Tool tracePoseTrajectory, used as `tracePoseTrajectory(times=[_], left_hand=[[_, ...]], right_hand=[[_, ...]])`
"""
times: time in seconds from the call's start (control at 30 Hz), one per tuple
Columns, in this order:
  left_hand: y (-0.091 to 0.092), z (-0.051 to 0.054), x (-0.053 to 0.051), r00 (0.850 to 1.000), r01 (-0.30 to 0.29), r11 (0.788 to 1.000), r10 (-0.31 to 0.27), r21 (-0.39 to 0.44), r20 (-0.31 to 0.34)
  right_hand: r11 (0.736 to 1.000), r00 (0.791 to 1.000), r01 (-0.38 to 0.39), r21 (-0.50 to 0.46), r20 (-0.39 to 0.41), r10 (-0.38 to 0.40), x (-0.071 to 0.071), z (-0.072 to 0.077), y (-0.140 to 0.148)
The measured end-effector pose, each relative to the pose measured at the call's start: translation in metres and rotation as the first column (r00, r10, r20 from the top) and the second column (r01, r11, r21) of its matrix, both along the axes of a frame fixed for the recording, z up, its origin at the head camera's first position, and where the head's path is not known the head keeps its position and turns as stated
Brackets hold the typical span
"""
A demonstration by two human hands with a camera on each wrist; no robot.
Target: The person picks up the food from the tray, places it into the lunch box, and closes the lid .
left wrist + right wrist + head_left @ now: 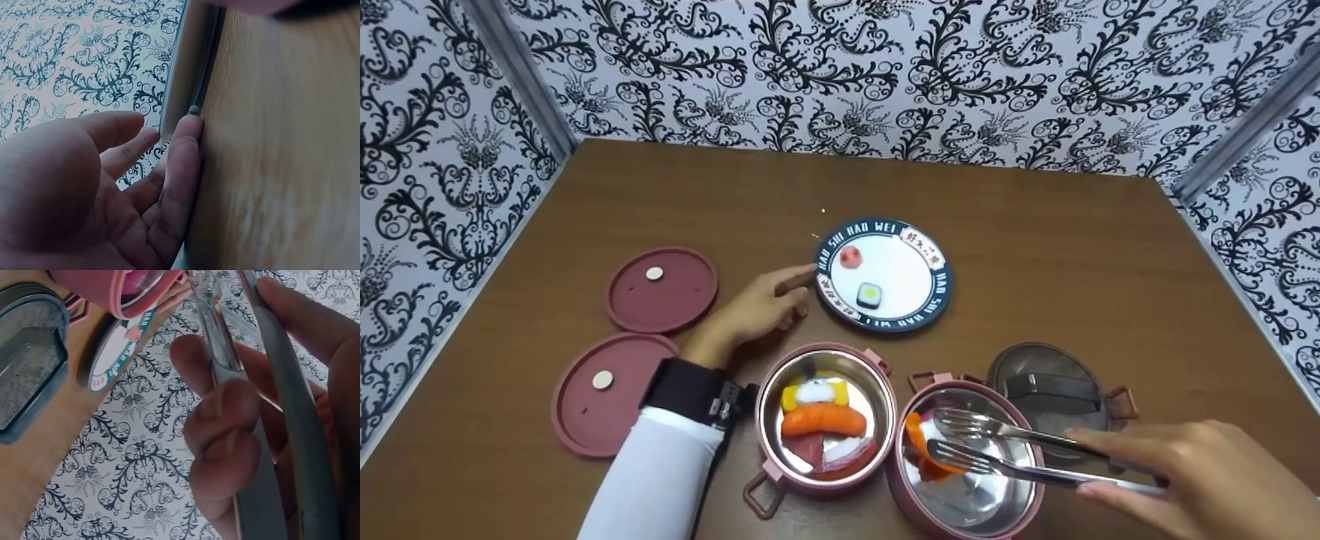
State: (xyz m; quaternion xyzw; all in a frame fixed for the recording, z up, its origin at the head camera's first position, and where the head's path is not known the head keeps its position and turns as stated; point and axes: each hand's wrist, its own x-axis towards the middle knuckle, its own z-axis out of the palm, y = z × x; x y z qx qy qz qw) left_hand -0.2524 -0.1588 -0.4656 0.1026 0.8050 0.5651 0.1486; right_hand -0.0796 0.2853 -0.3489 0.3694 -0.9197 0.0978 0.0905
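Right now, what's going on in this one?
A person's right hand holds metal tongs, their forked tips at the mouth of the right pink pot, where orange pieces lie. The left hand reaches to the left edge of a plate bearing two small food pieces. The left pink pot holds an orange sausage-shaped piece among others.

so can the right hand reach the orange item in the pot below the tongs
Likely yes: the right hand holds tongs over the open pot, tips near the orange item, no lid in the way.

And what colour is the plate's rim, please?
The rim is mostly dark blue, clearest in the head view.
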Motion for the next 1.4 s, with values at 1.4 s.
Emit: tracePoseTrajectory(times=[1.4], left_hand=[[-0.001, 0.001, 0.001, 0.999, 0.02, 1.0, -0.021, -0.006, -0.026]], right_hand=[[0.98, 0.987, 0.16, 0.116, -0.027, -0.157, -0.13, -0.016, -0.106]])
